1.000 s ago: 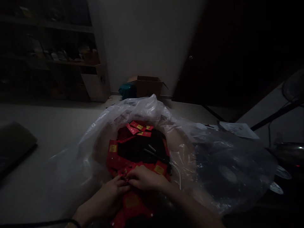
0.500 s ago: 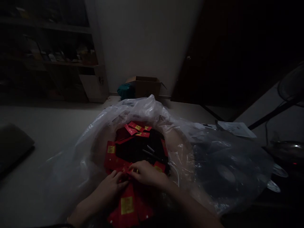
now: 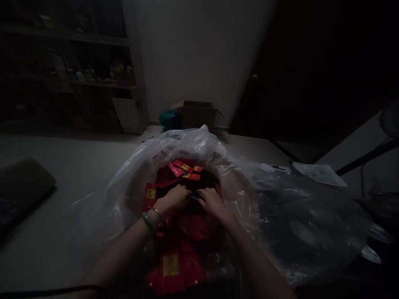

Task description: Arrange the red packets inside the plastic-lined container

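My left hand, with a green bangle and a thin gold-coloured bracelet on its wrist, has its fingers curled over the dark middle of a pile. What its fingertips hold is too dark to make out. Close on its right, my right hand is closed at one end of a slim shiny metal tool. Around both hands lie red packets with yellow labels: a small heap at the far side, one packet at the left and a larger one nearest me.
Crumpled clear plastic sheeting surrounds the pile and spreads right over a dark surface. By the wall stand an open cardboard box and a teal bag. Shelves are at the left, a dark door at the right.
Both hands have left the red packets at the near side and moved forward to the metal tool in the dark middle. The view has shifted slightly.
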Motion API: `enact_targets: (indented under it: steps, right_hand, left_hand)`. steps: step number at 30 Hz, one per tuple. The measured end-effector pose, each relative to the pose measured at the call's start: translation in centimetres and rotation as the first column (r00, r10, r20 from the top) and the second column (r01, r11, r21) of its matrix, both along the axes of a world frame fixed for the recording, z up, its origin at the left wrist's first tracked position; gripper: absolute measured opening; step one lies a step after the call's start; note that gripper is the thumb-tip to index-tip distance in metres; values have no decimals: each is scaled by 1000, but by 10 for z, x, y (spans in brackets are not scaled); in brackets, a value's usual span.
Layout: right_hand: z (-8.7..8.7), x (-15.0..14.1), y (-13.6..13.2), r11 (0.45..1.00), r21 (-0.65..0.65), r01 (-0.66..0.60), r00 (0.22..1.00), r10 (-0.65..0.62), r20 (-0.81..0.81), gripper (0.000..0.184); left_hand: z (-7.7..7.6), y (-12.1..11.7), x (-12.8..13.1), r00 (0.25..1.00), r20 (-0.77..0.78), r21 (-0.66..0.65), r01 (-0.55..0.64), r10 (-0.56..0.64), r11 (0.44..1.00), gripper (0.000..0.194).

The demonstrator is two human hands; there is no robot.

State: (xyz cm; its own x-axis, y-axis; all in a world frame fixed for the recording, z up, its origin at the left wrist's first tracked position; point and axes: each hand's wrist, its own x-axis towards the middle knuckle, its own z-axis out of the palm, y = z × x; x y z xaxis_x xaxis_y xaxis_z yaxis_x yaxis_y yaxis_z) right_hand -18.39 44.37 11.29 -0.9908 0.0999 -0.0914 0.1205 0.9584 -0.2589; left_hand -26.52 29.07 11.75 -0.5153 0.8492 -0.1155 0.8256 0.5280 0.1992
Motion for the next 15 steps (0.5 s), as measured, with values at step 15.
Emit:
enact_targets:
  steps: [15]
  right_hand:
    - [-51, -21, 13, 995, 61, 77, 955, -91, 281, 55]
  left_hand:
    - [-68, -1, -15, 895, -72, 43, -439, 441, 898, 38]
